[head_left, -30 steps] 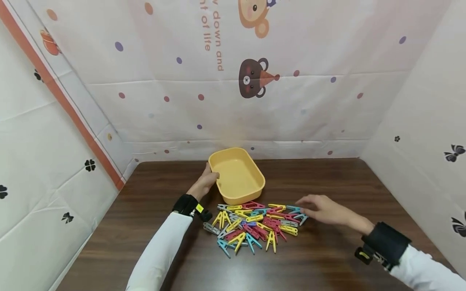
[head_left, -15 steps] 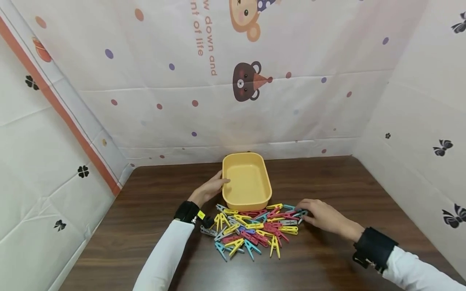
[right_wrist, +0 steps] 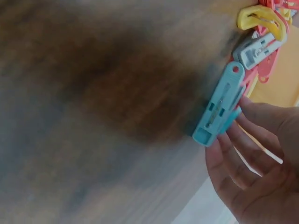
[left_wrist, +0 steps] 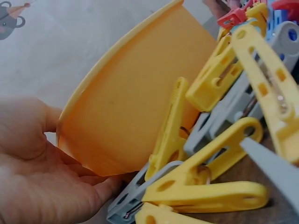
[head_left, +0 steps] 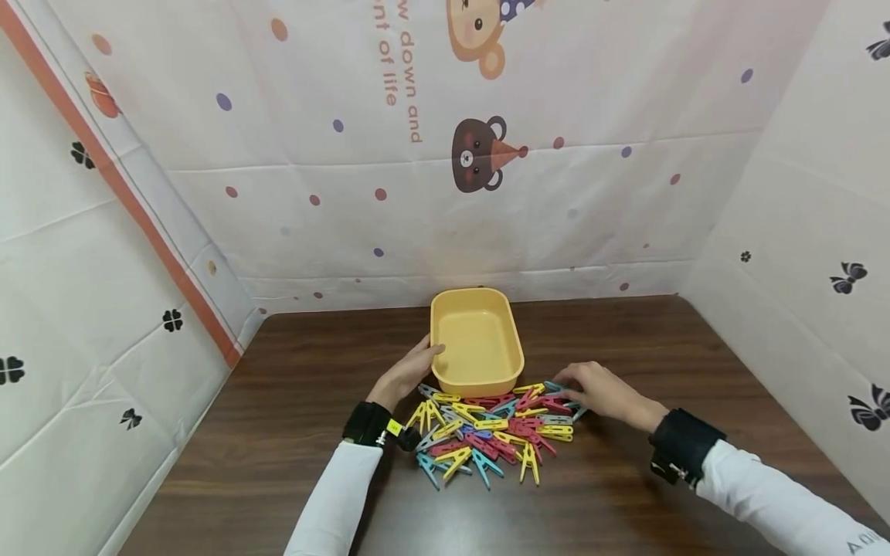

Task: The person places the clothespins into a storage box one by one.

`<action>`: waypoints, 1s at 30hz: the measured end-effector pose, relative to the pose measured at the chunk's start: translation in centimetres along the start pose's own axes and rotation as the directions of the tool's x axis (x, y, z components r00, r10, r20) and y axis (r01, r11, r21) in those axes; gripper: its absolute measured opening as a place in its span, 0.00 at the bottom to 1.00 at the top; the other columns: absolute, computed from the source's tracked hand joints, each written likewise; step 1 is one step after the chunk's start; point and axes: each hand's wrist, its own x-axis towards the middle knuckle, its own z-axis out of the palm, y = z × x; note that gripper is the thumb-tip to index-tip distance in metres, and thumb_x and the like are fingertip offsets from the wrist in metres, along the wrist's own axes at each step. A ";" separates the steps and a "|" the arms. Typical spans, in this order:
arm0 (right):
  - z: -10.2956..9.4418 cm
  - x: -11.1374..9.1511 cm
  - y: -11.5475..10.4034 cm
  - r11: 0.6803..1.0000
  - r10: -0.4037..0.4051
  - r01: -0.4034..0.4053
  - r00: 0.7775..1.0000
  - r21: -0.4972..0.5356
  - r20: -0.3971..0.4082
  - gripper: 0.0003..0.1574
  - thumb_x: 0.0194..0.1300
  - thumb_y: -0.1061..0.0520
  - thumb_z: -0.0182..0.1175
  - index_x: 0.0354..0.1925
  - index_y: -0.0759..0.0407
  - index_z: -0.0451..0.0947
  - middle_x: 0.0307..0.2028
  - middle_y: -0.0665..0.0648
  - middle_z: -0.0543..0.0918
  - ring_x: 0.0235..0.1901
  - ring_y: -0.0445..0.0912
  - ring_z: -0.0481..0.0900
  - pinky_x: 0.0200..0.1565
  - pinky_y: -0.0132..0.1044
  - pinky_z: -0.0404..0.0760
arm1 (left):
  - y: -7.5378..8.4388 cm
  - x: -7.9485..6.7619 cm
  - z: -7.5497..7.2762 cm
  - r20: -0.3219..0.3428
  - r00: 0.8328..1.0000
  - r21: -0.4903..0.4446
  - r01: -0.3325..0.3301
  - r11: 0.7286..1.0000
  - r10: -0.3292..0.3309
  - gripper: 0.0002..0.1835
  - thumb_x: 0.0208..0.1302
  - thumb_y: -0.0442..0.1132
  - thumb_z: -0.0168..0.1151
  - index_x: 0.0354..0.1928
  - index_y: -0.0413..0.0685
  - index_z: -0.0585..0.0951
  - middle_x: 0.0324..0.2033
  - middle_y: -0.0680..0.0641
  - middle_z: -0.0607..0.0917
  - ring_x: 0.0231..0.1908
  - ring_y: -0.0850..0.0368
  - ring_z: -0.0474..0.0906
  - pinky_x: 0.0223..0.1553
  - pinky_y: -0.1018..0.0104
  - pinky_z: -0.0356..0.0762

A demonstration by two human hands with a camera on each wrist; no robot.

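Observation:
A yellow plastic basin [head_left: 476,340], its inside bare, stands behind a heap of clothespins [head_left: 487,432] in yellow, red, blue and grey. My left hand [head_left: 410,371] grips the basin's left side, thumb over the rim; the left wrist view shows the fingers [left_wrist: 88,186] low against its outer wall. At the heap's right edge, my right hand [head_left: 606,392] reaches in with bent fingers. Up close in the right wrist view, thumb and fingertips [right_wrist: 252,112] close about a light blue clothespin [right_wrist: 219,105], beside a grey one [right_wrist: 257,50].
The dark wooden table [head_left: 626,494] meets a printed cloth backdrop [head_left: 313,232] at the back and on both sides. Yellow clothespins [left_wrist: 205,191] lie close to the left hand at the foot of the basin.
My left hand has shifted the basin rightward and turned it straighter behind the heap. My right hand has moved in slightly, its fingers coming down on the clothespins at the right edge.

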 end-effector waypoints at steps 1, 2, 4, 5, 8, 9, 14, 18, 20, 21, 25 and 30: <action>0.0 0.1 0.0 1.000 -0.003 0.003 1.000 0.002 0.010 0.11 0.67 0.64 0.66 0.48 0.65 0.86 0.42 0.59 0.89 0.40 0.47 0.86 0.41 0.42 0.87 | -0.2 0.0 0.0 0.005 1.000 0.001 -0.005 1.000 0.005 0.35 0.84 0.48 0.41 0.83 0.54 0.41 0.82 0.44 0.51 0.82 0.45 0.43 0.80 0.40 0.43; 0.0 0.1 0.1 1.000 -0.007 0.007 1.000 0.000 0.020 0.12 0.66 0.64 0.67 0.48 0.65 0.86 0.43 0.59 0.89 0.41 0.48 0.86 0.42 0.43 0.88 | -0.3 -0.1 0.1 0.011 1.000 -0.001 -0.010 1.000 0.010 0.35 0.84 0.50 0.40 0.83 0.54 0.41 0.81 0.44 0.52 0.82 0.45 0.42 0.80 0.40 0.42; 0.0 0.1 0.1 1.000 -0.009 0.009 0.999 -0.011 0.043 0.14 0.65 0.63 0.68 0.49 0.66 0.85 0.43 0.59 0.88 0.42 0.49 0.86 0.44 0.45 0.88 | -0.7 -0.3 0.1 0.019 1.000 -0.007 -0.017 1.000 0.017 0.35 0.84 0.54 0.37 0.83 0.54 0.41 0.82 0.45 0.50 0.82 0.46 0.40 0.81 0.40 0.41; -0.1 0.0 0.1 1.000 -0.007 0.008 0.998 -0.017 0.055 0.14 0.65 0.63 0.69 0.49 0.66 0.85 0.43 0.59 0.88 0.41 0.48 0.86 0.43 0.44 0.88 | -0.8 -0.4 0.2 0.020 1.000 -0.004 -0.018 1.000 0.018 0.35 0.84 0.55 0.36 0.83 0.55 0.41 0.82 0.45 0.48 0.82 0.47 0.39 0.81 0.41 0.41; -0.1 -0.1 0.2 0.999 -0.017 0.020 0.996 -0.039 0.082 0.16 0.64 0.63 0.70 0.50 0.66 0.85 0.40 0.56 0.86 0.36 0.41 0.81 0.37 0.37 0.85 | -1.0 -0.7 0.2 0.015 0.999 -0.003 -0.031 1.000 0.031 0.35 0.84 0.57 0.34 0.83 0.57 0.40 0.83 0.46 0.45 0.82 0.47 0.38 0.81 0.42 0.40; 0.0 -0.1 0.3 0.999 -0.021 0.025 0.996 -0.044 0.085 0.16 0.63 0.63 0.70 0.50 0.66 0.85 0.39 0.55 0.85 0.33 0.39 0.79 0.34 0.34 0.83 | -1.0 -0.8 0.2 0.012 0.999 -0.003 -0.035 0.999 0.035 0.35 0.84 0.57 0.34 0.83 0.57 0.40 0.83 0.46 0.45 0.82 0.47 0.38 0.81 0.42 0.40; -0.3 -0.4 0.7 0.998 -0.052 0.055 0.996 -0.041 0.070 0.14 0.63 0.65 0.69 0.48 0.67 0.84 0.35 0.53 0.82 0.29 0.35 0.71 0.30 0.29 0.74 | -0.8 -1.0 0.3 0.015 0.999 -0.011 -0.049 0.999 0.049 0.35 0.84 0.56 0.36 0.83 0.54 0.42 0.82 0.45 0.49 0.82 0.46 0.41 0.81 0.43 0.41; -1.1 -1.1 1.3 0.999 -0.016 0.017 1.000 -0.041 0.022 0.13 0.61 0.69 0.69 0.46 0.67 0.84 0.35 0.54 0.82 0.31 0.38 0.73 0.31 0.31 0.74 | -0.8 -0.7 0.7 0.029 0.999 -0.013 -0.043 0.999 0.043 0.36 0.84 0.56 0.37 0.83 0.52 0.41 0.82 0.44 0.50 0.82 0.46 0.42 0.81 0.43 0.42; -1.7 -1.2 1.6 0.999 0.021 -0.021 1.000 -0.031 -0.014 0.13 0.60 0.70 0.68 0.45 0.68 0.84 0.35 0.55 0.82 0.31 0.40 0.73 0.30 0.31 0.74 | -0.8 -0.5 1.0 0.025 0.999 -0.017 -0.029 0.999 0.030 0.36 0.83 0.56 0.38 0.83 0.53 0.42 0.82 0.44 0.51 0.82 0.46 0.43 0.81 0.43 0.42; -2.1 -1.0 1.7 0.999 0.044 -0.044 0.999 -0.020 -0.030 0.12 0.60 0.71 0.68 0.44 0.69 0.84 0.35 0.56 0.82 0.31 0.40 0.74 0.30 0.32 0.75 | -0.8 -0.4 1.1 0.024 0.999 -0.018 -0.024 1.000 0.025 0.36 0.83 0.57 0.38 0.83 0.53 0.42 0.82 0.45 0.51 0.82 0.46 0.43 0.81 0.43 0.42; -4.7 1.5 1.2 0.991 0.129 -0.125 0.988 0.045 -0.085 0.12 0.61 0.70 0.66 0.44 0.72 0.84 0.37 0.64 0.86 0.30 0.43 0.77 0.28 0.32 0.75 | -0.9 -0.2 1.1 0.011 1.000 -0.035 -0.021 0.999 0.021 0.36 0.83 0.57 0.38 0.83 0.52 0.43 0.81 0.44 0.54 0.82 0.46 0.43 0.81 0.43 0.41; -8.3 7.0 -0.8 0.988 0.149 -0.140 0.973 0.065 -0.175 0.11 0.62 0.68 0.66 0.43 0.73 0.84 0.38 0.69 0.88 0.31 0.50 0.83 0.32 0.38 0.80 | -0.8 -0.3 0.7 -0.014 1.000 -0.064 -0.026 0.998 0.025 0.36 0.83 0.56 0.38 0.83 0.52 0.43 0.81 0.44 0.55 0.82 0.47 0.43 0.81 0.43 0.40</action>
